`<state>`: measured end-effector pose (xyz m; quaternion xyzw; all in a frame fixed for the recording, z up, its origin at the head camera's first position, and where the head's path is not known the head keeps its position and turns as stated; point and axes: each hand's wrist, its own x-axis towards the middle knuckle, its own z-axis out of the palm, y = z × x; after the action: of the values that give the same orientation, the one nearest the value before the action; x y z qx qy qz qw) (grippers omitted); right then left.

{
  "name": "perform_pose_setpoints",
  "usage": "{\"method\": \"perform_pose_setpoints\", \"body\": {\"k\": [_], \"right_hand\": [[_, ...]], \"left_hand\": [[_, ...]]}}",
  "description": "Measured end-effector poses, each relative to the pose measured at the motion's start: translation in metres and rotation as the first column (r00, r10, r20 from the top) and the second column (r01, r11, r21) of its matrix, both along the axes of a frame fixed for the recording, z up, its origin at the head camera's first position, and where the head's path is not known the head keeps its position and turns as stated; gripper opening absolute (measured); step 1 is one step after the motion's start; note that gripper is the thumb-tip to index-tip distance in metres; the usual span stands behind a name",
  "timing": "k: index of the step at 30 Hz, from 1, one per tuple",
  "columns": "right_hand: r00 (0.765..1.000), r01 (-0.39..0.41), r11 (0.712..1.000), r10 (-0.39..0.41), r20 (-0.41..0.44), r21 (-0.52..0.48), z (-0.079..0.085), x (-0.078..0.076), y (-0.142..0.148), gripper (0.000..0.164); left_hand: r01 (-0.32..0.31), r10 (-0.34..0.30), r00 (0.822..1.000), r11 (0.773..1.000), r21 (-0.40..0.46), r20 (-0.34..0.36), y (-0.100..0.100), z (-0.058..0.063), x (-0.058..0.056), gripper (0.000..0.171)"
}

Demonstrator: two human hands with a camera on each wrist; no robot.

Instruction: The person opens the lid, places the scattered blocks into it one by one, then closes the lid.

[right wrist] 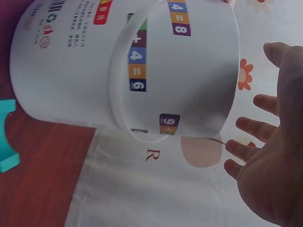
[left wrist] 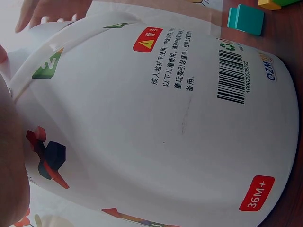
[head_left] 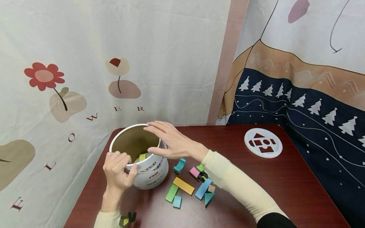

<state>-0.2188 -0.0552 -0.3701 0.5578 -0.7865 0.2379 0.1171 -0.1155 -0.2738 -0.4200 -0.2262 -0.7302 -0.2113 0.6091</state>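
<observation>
A white bucket (head_left: 152,179) with a handle and printed labels stands at the table's left side, its mouth tipped slightly toward me. My left hand (head_left: 118,171) grips the near-left rim, fingers over the edge and thumb outside. A yellow-green block (head_left: 142,157) shows inside; the rest of the interior is mostly hidden. Over the right side of the rim, my right hand (head_left: 169,142) is spread with fingers extended. The right wrist view has that hand (right wrist: 272,156) beside the bucket's mouth, palm visible and holding nothing. Printed sums mark the bucket wall (right wrist: 189,80).
Several blocks lie right of the bucket, among them a teal arched block (head_left: 179,166), a yellow bar (head_left: 183,186), a green bar (head_left: 171,193), a blue bar (head_left: 203,189) and a teal triangle (head_left: 209,199). A white lid (head_left: 275,151) with shaped holes lies at the back right.
</observation>
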Motion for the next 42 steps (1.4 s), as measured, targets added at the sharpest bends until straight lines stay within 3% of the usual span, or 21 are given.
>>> {"method": "perform_pose_setpoints", "body": {"k": [10, 19, 42], "right_hand": [[0.998, 0.030, 0.998, -0.027, 0.063, -0.049, -0.028, 0.003, 0.052, 0.074], [0.983, 0.098, 0.994, -0.090, 0.159, -0.040, -0.064, 0.008, 0.098, 0.073], [0.942, 0.199, 0.977, -0.211, 0.260, 0.073, -0.129, 0.014, 0.161, 0.072]], "left_hand": [[0.002, -0.002, 1.000, 1.000, 0.010, -0.003, 0.002, 0.001, 0.001, 0.030], [0.001, -0.001, 1.000, 1.000, 0.018, -0.003, 0.000, 0.000, 0.001, 0.032], [0.000, 0.000, 1.000, 1.000, 0.020, -0.002, 0.002, -0.001, 0.000, 0.033]]}}
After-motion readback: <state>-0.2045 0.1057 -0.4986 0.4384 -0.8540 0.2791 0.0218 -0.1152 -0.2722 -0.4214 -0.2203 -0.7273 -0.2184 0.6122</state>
